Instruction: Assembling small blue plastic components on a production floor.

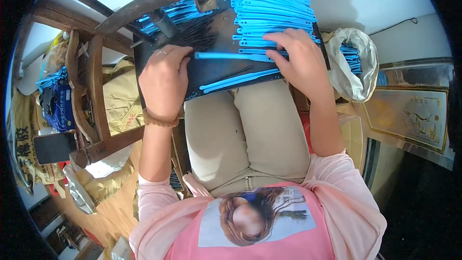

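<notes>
A long, flat blue plastic strip [222,56] lies crosswise above the dark board [219,74] over my lap. Its right end is at the thumb of my right hand [301,58], whose thumb and fingers are bent round it. My left hand [163,74] is closed near the strip's left end, beside a bunch of thin black strips [197,33]; what its fingertips hold, if anything, is hidden. A large stack of blue strips [272,7] with holed ends lies just beyond my right hand. Two more blue strips [240,80] rest along the board's near edge.
A dark metal post [163,23] and wooden frame [98,86] stand at the left, with more blue strips [180,12] behind the post. At the right, a white sack [365,70] holds blue strips. A blue box [61,108] sits far left.
</notes>
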Demonstrator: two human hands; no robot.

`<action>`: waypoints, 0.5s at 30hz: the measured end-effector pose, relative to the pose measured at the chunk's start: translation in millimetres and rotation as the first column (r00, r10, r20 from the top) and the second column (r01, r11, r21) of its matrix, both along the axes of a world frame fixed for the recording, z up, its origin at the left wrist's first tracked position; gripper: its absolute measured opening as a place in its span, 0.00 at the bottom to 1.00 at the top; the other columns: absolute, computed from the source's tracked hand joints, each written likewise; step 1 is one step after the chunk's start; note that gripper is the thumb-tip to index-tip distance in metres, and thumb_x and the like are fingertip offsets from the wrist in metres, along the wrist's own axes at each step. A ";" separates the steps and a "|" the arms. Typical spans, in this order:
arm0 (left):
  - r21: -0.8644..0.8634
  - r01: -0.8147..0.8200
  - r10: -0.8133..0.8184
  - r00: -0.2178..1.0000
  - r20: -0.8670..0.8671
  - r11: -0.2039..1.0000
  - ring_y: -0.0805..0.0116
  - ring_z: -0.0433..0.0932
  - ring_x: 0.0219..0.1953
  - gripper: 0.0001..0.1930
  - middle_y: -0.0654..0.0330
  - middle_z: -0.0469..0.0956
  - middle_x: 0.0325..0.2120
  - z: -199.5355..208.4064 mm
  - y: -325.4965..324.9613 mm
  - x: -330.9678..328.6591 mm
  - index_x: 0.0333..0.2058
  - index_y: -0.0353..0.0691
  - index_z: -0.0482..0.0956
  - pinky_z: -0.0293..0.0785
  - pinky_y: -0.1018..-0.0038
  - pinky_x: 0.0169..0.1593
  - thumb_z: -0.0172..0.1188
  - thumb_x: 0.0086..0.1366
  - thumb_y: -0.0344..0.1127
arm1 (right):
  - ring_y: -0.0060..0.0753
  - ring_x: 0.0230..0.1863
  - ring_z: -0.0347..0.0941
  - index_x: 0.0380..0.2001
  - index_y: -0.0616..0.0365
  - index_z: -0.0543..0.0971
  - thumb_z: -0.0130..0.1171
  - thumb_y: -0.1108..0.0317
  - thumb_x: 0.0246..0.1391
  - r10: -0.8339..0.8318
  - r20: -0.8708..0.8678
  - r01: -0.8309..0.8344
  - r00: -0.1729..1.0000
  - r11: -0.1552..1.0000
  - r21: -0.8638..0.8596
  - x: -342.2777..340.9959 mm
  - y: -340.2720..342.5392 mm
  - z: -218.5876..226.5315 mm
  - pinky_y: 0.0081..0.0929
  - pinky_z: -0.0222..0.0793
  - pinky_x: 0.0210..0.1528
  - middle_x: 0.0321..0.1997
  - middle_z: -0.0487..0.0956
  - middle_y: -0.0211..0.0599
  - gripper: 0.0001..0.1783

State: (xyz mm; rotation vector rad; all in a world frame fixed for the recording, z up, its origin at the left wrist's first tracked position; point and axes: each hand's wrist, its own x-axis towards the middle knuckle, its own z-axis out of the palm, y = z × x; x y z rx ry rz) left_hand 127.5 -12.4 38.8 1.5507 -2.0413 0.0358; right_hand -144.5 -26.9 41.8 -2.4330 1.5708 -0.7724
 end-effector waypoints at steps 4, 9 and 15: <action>-0.025 0.012 -0.012 1.000 0.011 1.000 0.53 0.81 0.37 0.09 0.55 0.83 0.35 -1.8 -2.9 1.7 0.38 0.39 0.84 0.77 0.65 0.41 0.64 0.57 0.25 | 0.47 0.41 0.74 0.37 0.53 0.83 0.67 0.69 0.49 -0.016 -0.019 0.015 1.000 0.999 -0.034 0.1 -2.6 -1.4 0.41 0.72 0.43 0.34 0.77 0.39 0.10; -0.039 0.030 -0.029 0.999 0.017 0.999 0.52 0.81 0.37 0.09 0.54 0.83 0.35 0.6 -1.4 1.2 0.40 0.39 0.83 0.77 0.64 0.40 0.62 0.60 0.24 | 0.47 0.41 0.72 0.35 0.55 0.83 0.66 0.68 0.50 0.080 0.058 -0.075 0.995 0.994 -0.079 7.1 -0.8 3.2 0.41 0.71 0.43 0.34 0.76 0.38 0.09; -0.053 -0.010 0.007 0.999 -0.054 0.999 0.51 0.80 0.38 0.10 0.52 0.81 0.37 0.3 -0.1 1.2 0.41 0.38 0.83 0.76 0.65 0.42 0.60 0.61 0.23 | 0.44 0.42 0.72 0.39 0.57 0.83 0.67 0.66 0.50 0.266 0.040 -0.265 0.963 0.964 -0.035 43.2 2.3 9.1 0.38 0.70 0.45 0.38 0.77 0.37 0.12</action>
